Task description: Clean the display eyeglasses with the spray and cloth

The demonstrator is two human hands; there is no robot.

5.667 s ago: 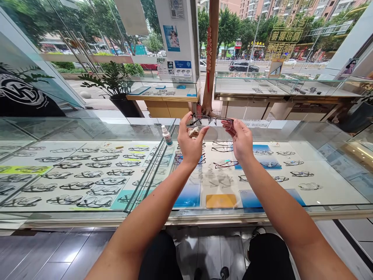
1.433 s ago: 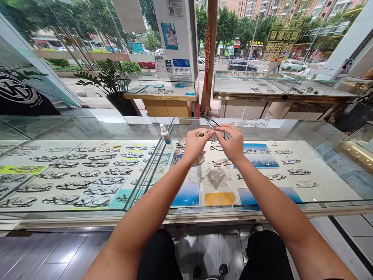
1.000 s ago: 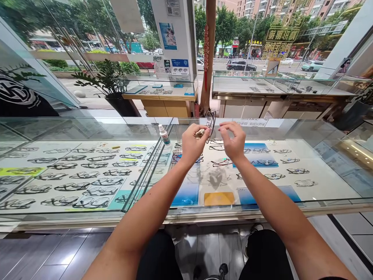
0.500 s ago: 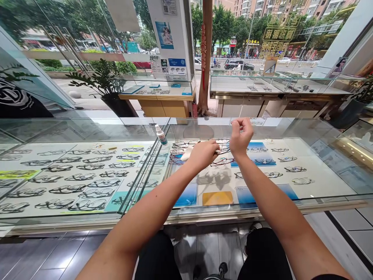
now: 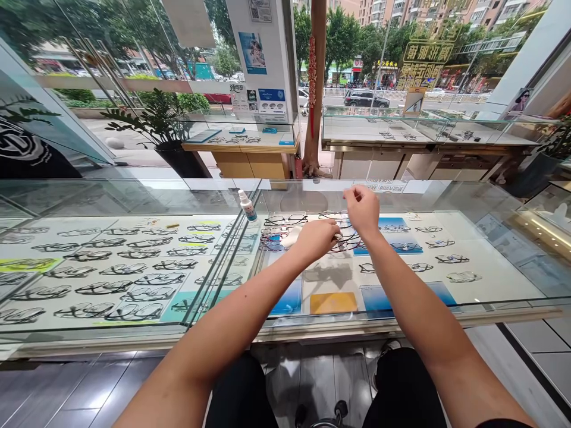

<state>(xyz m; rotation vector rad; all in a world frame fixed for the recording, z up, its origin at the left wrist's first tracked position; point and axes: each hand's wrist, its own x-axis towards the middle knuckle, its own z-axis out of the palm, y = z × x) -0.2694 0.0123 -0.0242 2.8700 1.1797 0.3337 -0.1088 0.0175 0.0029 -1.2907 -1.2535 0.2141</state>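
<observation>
My left hand [image 5: 316,238] is closed over the glass counter, with a whitish cleaning cloth [image 5: 291,238] bunched in it and sticking out on the left side. Just up and to the right, my right hand [image 5: 363,211] has its fingers curled into a pinch; whatever is in them is hidden. Between and around the hands lie several eyeglasses, among them a dark-rimmed pair [image 5: 285,220] and a reddish pair [image 5: 350,244]. From this angle I cannot tell whether any of them is in my fingers. A small white spray bottle [image 5: 248,206] stands to the left.
The glass display counter [image 5: 401,309] runs across in front of me, with rows of eyeglasses [image 5: 151,244] inside on the left. An orange-yellow card [image 5: 333,303] and blue cards [image 5: 285,302] lie beneath the glass. Farther back are more showcases [image 5: 250,148] and a potted plant [image 5: 172,137].
My right hand has moved slightly left and down, closer to my left hand. The left hand with the cloth has shifted a little right and lower.
</observation>
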